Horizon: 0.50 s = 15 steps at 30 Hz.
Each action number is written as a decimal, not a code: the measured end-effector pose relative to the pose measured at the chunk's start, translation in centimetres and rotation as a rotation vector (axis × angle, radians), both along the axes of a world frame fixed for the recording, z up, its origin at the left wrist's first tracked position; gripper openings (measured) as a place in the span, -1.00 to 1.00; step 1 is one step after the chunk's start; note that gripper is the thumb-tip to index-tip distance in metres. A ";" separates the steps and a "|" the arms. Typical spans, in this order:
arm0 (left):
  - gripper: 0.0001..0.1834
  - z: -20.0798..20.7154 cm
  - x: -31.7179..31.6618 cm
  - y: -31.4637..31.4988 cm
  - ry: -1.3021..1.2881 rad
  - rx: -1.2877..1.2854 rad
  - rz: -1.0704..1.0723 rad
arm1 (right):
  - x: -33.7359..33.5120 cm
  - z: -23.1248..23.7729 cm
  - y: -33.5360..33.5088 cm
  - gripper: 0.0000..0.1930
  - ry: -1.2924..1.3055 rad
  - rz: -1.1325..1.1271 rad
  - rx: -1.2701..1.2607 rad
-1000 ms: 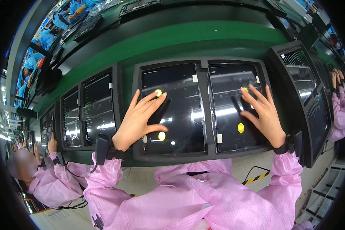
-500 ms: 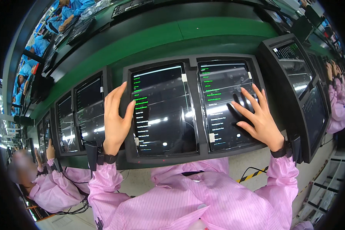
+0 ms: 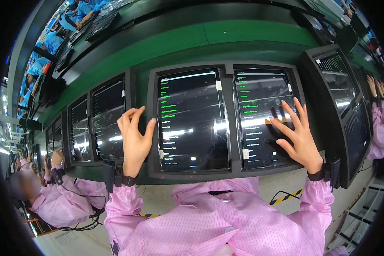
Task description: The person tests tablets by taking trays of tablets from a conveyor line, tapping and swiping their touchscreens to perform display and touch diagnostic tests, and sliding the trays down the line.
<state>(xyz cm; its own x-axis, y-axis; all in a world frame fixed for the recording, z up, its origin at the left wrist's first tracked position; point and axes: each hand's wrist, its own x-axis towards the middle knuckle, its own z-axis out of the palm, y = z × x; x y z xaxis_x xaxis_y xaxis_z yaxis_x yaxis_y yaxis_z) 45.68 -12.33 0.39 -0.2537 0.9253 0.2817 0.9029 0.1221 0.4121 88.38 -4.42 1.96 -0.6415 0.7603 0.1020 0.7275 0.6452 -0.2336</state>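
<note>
Two black tablets stand side by side in a black foam tray (image 3: 192,176), the left tablet (image 3: 196,149) and the right tablet (image 3: 254,147). Both screens are lit with a list of lines, green at the top and white lower down. My left hand (image 3: 136,138) is at the left tablet's left edge, over the tray rim, fingers bent and thumb apart, holding nothing. Over the right tablet's screen spreads my right hand (image 3: 302,138), its fingers casting dark reflections on the glass. Whether its fingertips touch the screen I cannot tell.
Another foam tray with tablets (image 3: 109,119) lies to the left, and a tilted one (image 3: 337,81) to the right. Behind them runs a green bench surface (image 3: 226,34). A person in pink (image 3: 72,200) works at left; people in blue (image 3: 51,42) sit beyond.
The view has shifted, so the trays appear farther right. My left hand has drawn slightly down and off the tablet's edge, its fingers more bent. My right hand stays spread over the right tablet, slightly lower.
</note>
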 end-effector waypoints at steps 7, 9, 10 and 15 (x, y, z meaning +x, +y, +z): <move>-0.39 -0.3 0.8 -0.1 0.039 -0.018 0.002 | 0.4 0.0 0.1 -0.50 0.022 -0.056 0.027; -0.40 -0.3 0.8 -0.1 0.047 -0.013 0.006 | 0.7 -0.3 0.2 -0.44 0.015 -0.113 0.072; -0.41 -0.2 0.7 -0.1 0.033 0.001 0.009 | 0.8 -0.6 0.3 -0.40 0.089 -0.193 0.045; -0.48 0.1 0.5 0.1 -0.024 0.082 0.045 | 1.7 -2.2 1.3 0.02 0.301 -0.443 -0.102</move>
<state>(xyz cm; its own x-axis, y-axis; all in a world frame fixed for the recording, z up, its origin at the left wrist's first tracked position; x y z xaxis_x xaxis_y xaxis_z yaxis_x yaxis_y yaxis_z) 46.21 -12.24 0.46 -0.3019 0.8871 0.3490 0.8870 0.1272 0.4439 90.12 -3.08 -0.27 -0.2113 0.9668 0.1437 0.8159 0.2555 -0.5187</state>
